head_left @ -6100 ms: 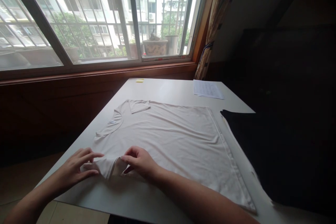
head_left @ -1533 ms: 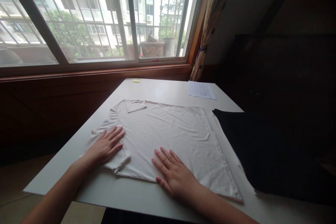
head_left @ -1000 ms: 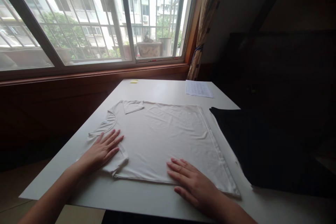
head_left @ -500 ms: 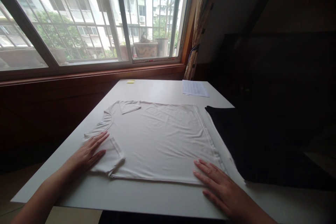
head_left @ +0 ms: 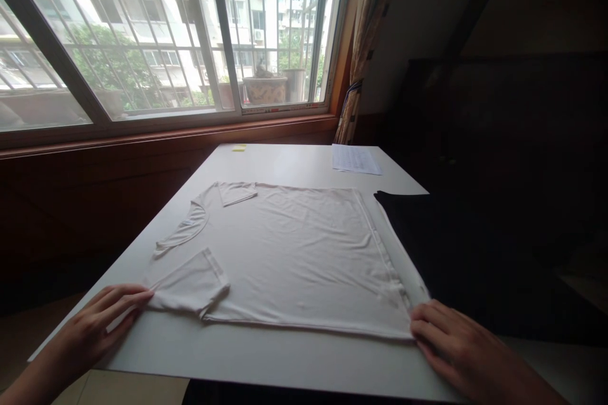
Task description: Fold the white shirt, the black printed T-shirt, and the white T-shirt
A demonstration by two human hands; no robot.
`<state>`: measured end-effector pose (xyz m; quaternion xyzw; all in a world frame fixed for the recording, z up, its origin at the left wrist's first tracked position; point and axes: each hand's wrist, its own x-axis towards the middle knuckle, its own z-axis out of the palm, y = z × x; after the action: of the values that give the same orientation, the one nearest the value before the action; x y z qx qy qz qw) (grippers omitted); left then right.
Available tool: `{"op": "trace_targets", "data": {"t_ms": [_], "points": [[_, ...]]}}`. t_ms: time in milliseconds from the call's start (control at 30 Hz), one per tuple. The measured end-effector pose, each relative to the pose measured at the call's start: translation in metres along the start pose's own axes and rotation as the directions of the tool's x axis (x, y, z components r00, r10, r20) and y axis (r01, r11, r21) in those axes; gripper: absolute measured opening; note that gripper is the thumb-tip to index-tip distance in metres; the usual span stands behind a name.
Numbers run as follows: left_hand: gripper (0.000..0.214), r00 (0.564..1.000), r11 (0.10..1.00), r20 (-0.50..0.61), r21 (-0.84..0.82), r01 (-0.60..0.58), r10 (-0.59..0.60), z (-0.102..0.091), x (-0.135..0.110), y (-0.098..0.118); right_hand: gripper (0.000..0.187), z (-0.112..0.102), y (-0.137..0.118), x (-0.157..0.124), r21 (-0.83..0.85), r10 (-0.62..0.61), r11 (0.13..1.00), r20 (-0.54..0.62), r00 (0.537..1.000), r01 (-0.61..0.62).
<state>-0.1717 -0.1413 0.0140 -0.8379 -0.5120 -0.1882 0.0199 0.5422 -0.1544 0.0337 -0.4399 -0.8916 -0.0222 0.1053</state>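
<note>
A white T-shirt (head_left: 289, 253) lies flat on the white table (head_left: 266, 354), neck to the left, hem to the right, both sleeves folded in over the body. My left hand (head_left: 97, 326) rests at the table's near left edge, fingers stretched out, tips touching the shirt's near shoulder corner by the folded sleeve (head_left: 190, 281). My right hand (head_left: 456, 345) lies at the near right, fingers extended and slightly curled, tips at the shirt's near hem corner. Neither hand holds anything.
A dark cloth (head_left: 456, 247) covers the table's right side, next to the shirt's hem. A printed sheet of paper (head_left: 355, 159) and a small yellow note (head_left: 239, 147) lie at the far end. Beyond stand a barred window (head_left: 166, 31) and a curtain (head_left: 361, 57).
Both hands slid outward over the shirt: the left off the folded sleeve to the near shoulder corner, the right along the near edge to the hem corner. The cloth lies smoother.
</note>
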Motion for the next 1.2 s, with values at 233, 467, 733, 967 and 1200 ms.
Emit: {"op": "trace_targets", "data": {"t_ms": [233,467,733,967,1200], "points": [[0.034,0.996,0.995,0.053,0.081,0.064,-0.069,0.004,0.005,0.000,0.012,0.003,0.001,0.000,0.052,0.051,0.998,-0.149,0.988,-0.044],[0.043,0.994,0.994,0.079,0.088,0.064,-0.071,0.006,0.014,0.009,0.017,-0.003,-0.001,-0.004,0.281,0.354,0.918,-0.267,0.896,-0.278],[0.035,0.993,0.994,0.119,0.109,0.009,-0.022,0.008,0.006,-0.011,0.014,0.004,0.004,-0.003,0.338,0.317,0.918,-0.312,0.896,-0.208],[0.035,0.995,0.991,0.073,0.119,0.058,-0.067,0.002,0.004,-0.006,0.038,0.012,0.019,-0.014,0.206,0.121,0.977,-0.348,0.930,-0.050],[0.033,0.995,0.987,-0.035,0.124,0.102,-0.098,0.003,0.000,-0.003,0.023,0.017,0.009,-0.014,0.268,0.198,0.959,-0.394,0.897,-0.094]]}}
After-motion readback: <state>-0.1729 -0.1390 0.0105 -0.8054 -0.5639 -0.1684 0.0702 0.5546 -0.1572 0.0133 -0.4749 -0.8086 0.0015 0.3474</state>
